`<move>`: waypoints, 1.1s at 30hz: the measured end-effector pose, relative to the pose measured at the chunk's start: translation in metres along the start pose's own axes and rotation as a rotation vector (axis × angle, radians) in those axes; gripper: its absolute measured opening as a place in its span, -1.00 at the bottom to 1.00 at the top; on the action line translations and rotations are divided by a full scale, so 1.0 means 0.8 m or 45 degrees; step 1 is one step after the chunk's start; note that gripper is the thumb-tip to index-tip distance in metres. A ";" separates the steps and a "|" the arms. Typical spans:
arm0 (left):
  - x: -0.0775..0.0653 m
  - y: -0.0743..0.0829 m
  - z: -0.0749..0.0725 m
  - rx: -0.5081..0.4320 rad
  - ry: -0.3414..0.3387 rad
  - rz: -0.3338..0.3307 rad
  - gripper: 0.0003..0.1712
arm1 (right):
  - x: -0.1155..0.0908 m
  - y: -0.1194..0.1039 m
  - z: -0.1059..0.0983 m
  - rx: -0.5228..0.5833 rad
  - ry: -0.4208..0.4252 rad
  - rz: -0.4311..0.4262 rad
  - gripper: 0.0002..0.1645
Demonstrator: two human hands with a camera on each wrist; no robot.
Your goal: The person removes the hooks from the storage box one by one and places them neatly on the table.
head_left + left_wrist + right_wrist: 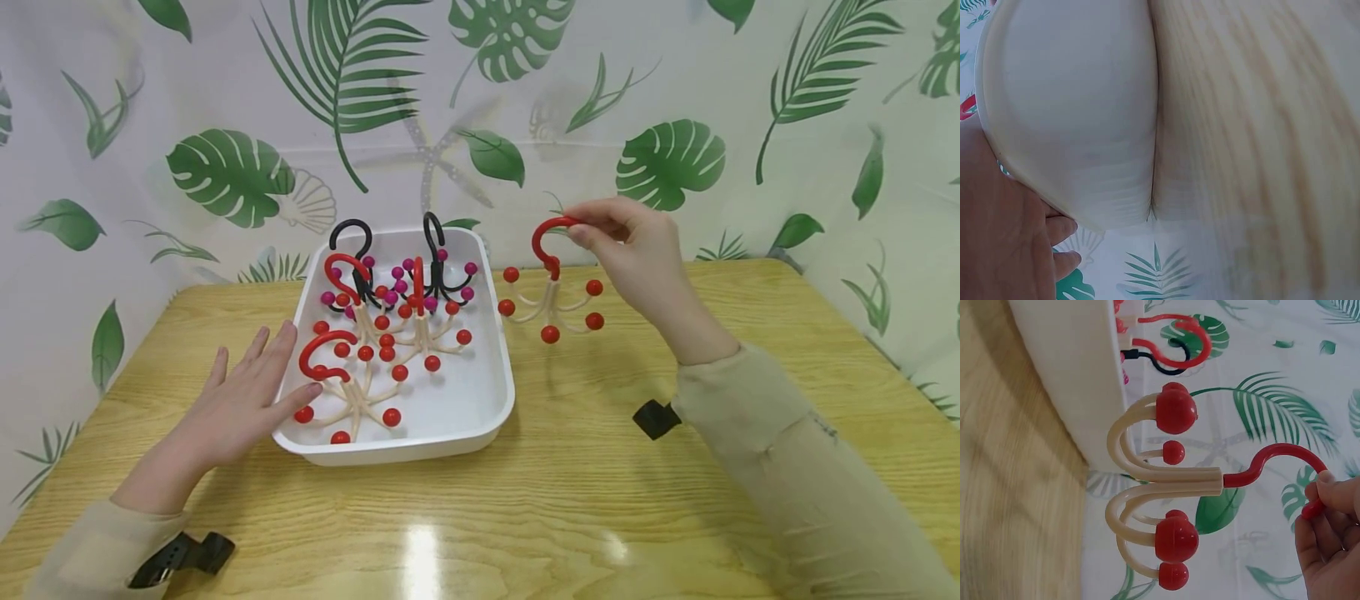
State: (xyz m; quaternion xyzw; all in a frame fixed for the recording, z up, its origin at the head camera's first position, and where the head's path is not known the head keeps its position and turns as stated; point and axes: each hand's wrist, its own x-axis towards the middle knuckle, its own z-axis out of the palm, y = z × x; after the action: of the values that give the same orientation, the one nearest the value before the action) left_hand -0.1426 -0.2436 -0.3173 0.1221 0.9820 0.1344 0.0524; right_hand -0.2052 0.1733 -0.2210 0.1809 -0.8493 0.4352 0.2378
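Observation:
My right hand [637, 258] pinches the tip of the red hook on a multi-arm hanger [552, 293], just right of the tray. That hanger has beige arms curving out and up, each tipped with a red ball; in the right wrist view it hangs above the table [1016, 487]. My left hand [240, 400], fingers straight and spread, rests at the left rim of the white tray [405, 452], thumb reaching over the edge. Three more red-and-beige hangers [355, 402] stand inside the tray, nearest my left thumb. Two black hangers [437, 275] with magenta balls stand behind them.
The wooden table [600, 500] runs up to a wall covering [570, 108] printed with green leaves, close behind the tray. A black strap piece [656, 419] sticks out from the right sleeve, another black device [210, 552] from the left cuff.

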 end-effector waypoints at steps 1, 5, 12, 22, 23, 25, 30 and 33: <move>0.000 0.000 0.000 -0.001 0.000 -0.001 0.09 | 0.002 0.004 0.001 -0.006 -0.004 0.020 -0.74; -0.001 0.001 -0.001 -0.004 -0.003 -0.004 0.08 | 0.010 0.020 0.006 -0.017 -0.016 0.112 -0.73; -0.001 0.000 0.000 -0.001 -0.002 -0.002 0.08 | 0.028 0.046 0.017 0.003 -0.040 0.280 -0.72; 0.000 -0.002 0.002 -0.030 0.002 -0.007 0.07 | 0.048 0.066 0.038 0.019 -0.033 0.370 -0.71; -0.001 -0.002 0.002 -0.036 0.002 -0.008 0.07 | 0.048 0.068 0.040 0.014 -0.032 0.370 -0.72; -0.001 -0.002 0.003 -0.060 0.009 -0.002 0.06 | 0.050 0.071 0.043 0.004 -0.027 0.376 -0.73; 0.000 -0.004 0.006 -0.140 0.033 0.032 0.02 | 0.051 0.080 0.051 0.022 -0.027 0.431 -0.72; -0.001 -0.005 0.006 -0.163 0.044 0.037 0.01 | 0.052 0.086 0.058 0.049 -0.027 0.433 -0.72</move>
State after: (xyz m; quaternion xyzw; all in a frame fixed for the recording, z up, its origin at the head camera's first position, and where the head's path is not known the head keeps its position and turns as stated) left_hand -0.1420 -0.2463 -0.3230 0.1303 0.9703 0.1996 0.0411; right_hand -0.2862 0.1693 -0.2661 0.0438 -0.8616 0.4835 0.1484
